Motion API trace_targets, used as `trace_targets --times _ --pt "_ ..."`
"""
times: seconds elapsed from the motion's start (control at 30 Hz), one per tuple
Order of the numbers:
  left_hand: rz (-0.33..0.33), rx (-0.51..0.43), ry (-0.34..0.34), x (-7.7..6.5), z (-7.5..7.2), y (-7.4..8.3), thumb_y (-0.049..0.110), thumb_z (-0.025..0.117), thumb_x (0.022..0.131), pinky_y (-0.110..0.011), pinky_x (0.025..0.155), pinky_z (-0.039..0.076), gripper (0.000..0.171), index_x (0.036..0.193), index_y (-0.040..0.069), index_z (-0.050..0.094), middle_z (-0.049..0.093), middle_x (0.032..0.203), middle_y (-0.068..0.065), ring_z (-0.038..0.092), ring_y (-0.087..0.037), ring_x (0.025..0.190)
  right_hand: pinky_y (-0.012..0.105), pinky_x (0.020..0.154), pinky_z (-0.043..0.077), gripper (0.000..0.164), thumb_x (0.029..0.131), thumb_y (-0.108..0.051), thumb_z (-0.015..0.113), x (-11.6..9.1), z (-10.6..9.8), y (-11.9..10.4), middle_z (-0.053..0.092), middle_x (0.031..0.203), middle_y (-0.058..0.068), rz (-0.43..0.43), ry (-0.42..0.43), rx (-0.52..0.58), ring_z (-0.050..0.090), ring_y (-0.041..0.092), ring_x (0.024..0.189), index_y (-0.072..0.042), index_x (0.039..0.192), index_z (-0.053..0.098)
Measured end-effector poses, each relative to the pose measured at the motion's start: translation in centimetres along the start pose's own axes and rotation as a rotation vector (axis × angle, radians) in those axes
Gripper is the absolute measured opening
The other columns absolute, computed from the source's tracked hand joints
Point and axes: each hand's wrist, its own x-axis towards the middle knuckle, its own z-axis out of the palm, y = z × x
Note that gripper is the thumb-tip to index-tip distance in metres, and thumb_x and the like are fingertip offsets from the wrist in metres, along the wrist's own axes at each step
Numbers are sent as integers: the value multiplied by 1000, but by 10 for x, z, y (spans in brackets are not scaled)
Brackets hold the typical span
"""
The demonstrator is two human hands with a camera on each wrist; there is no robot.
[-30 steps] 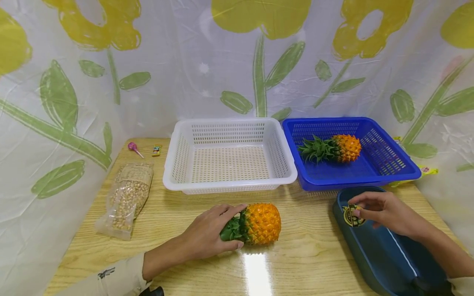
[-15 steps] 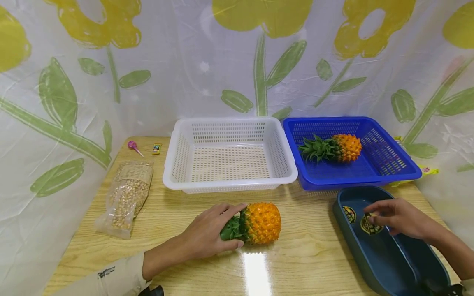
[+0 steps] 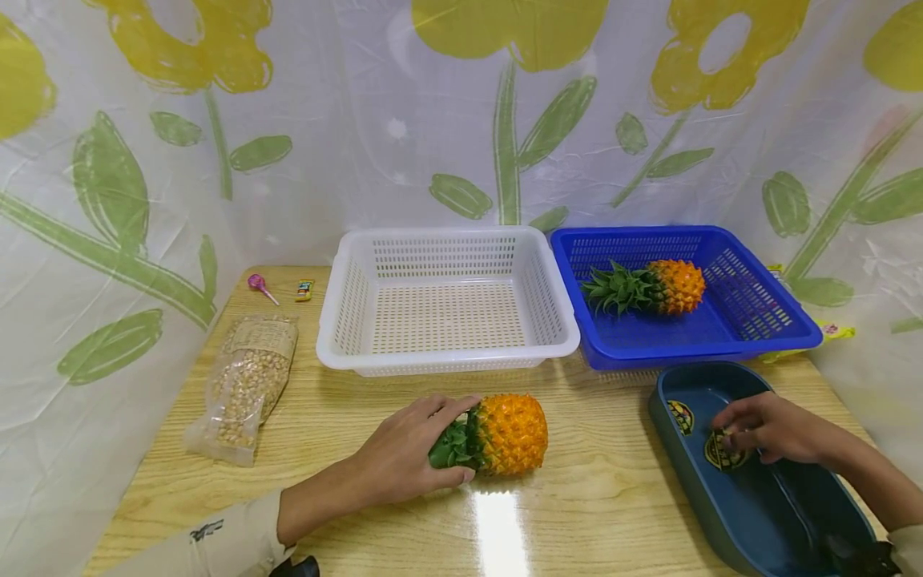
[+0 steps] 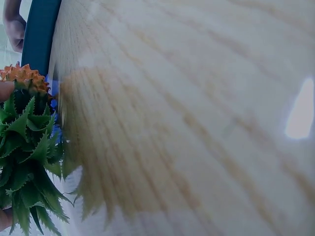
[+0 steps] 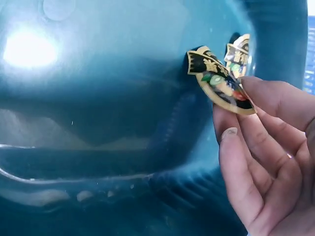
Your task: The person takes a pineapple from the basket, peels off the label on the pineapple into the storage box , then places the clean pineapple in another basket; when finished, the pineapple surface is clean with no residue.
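Observation:
My left hand grips a small orange pineapple by its green leaves, and the fruit lies on its side on the table. Those pineapple leaves fill the left side of the left wrist view. Over the dark teal basin, my right hand pinches a black and gold label between thumb and fingers. A second, similar label sits at the basin's left wall, and the right wrist view shows it behind the first. Part of the held label is covered by fingertips.
A white slotted basket stands at the back middle, beside a blue basket with another pineapple lying inside. On the left are a bag of kernels, a lollipop and a small yellow packet.
My right hand has moved slightly right and lower into the basin with the pinched label, leaving the second label visible at the wall. The left hand and its pineapple have stayed still.

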Motion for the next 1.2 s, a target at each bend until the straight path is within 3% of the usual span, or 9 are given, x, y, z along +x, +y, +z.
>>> trace_targets --times 0.3,0.67,1.0,1.2 --pt "-1 -3 -6 0 -1 1 56 74 85 -49 87 54 86 157 31 34 57 132 -4 59 -23 117 30 54 52 34 96 -11 65 4 1 3 74 101 15 -10 8 -84 60 3 72 14 119 63" --pt "-26 -21 -27 1 -2 1 56 73 85 -54 90 52 86 157 34 32 57 135 -7 58 -27 120 35 62 57 47 94 -22 70 1 -5 -8 73 108 20 40 19 -129 69 13 83 12 124 60" --pt "-29 -25 -27 1 -2 1 56 74 85 -55 91 52 87 157 32 33 57 135 -8 58 -29 120 29 64 56 46 95 -17 69 -5 -10 -16 72 110 20 -114 114 -220 67 -1 83 13 128 56" --pt "-22 -14 -19 0 -2 1 55 74 85 -54 90 53 85 157 32 34 57 135 -8 59 -28 119 23 69 55 41 94 -13 70 -6 -11 -32 74 107 3 -218 189 -245 66 -4 89 7 129 59"
